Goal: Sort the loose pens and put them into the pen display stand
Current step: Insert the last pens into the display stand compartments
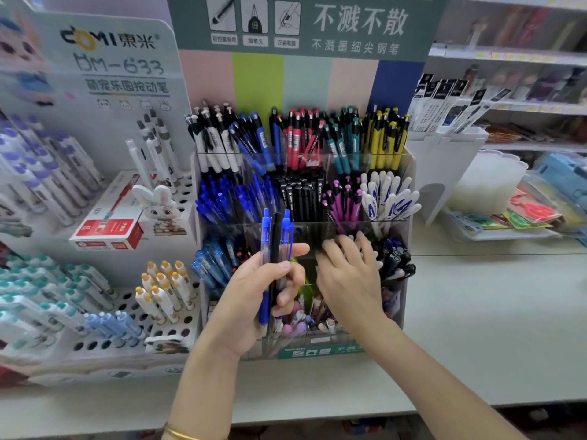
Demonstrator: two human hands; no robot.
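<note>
Pens [275, 236] like these are light, stiff and smooth-barrelled, so I judge they slide easily against one another in a bundle and are best pinched one at a time at mid-barrel or the rubber grip, not by the clip. Three of them, two translucent blue click pens flanking a black one, stand upright in the left hand [254, 300], whose thumb and curled fingers clasp their lower barrels just in front of the pen display stand [317, 349]. To the right, the right hand [346, 271] reaches into the stand's near rows with straight, spread fingers, gripping nothing I can make out through the blur.
</note>
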